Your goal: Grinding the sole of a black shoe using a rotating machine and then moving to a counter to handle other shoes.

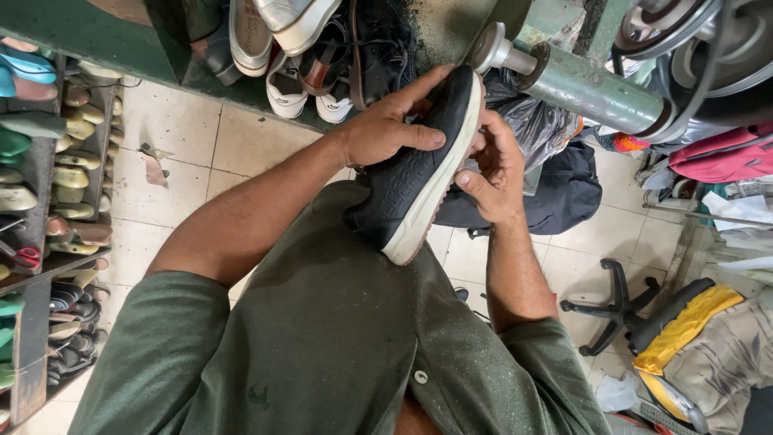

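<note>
Shoe [419, 173], dark navy with textured upper and pale thick sole, held up in front of the chest, toe pointing up toward a machine spindle [515, 58], heel down against the green shirt [322, 338]. Sole edge faces right.

Left hand [394, 121]: fingers wrapped over the upper near the toe, thumb laid across the side, closed firmly on the shoe.

Right hand [495, 173]: curled around the sole side, thumb pressing the pale rim, fingers tucked behind; gripping the shoe as well. Whether fingertips touch the spindle, cannot tell.

Spindle is a green metal shaft with a silvery tip, running off to upper right toward a wheel housing [708, 40]. Shoe toe sits just beside the tip.

Containers and storage:
- Green shelf [105, 44] overhead along the top edge, holding a jumble of footwear: white sneakers [286, 93], a silvery shoe [298, 20], brown strapped sandals [322, 72], dark shoes behind.
- Open rack [36, 266] at left, several tiers. Upper tiers hold shoe lasts [72, 177] in green, yellow and tan, lying on their sides in rows. Lower tier packed with dark soles and sandals [68, 322], stacked close.
- Black plastic bag [531, 117] behind the right hand, contents hidden.
- Dark cloth bag [568, 189] on the floor below it, closed as far as can be seen.

Floor is pale tile. Black chair base [620, 314] lies at right, near yellow and tan cloth [700, 338].
</note>
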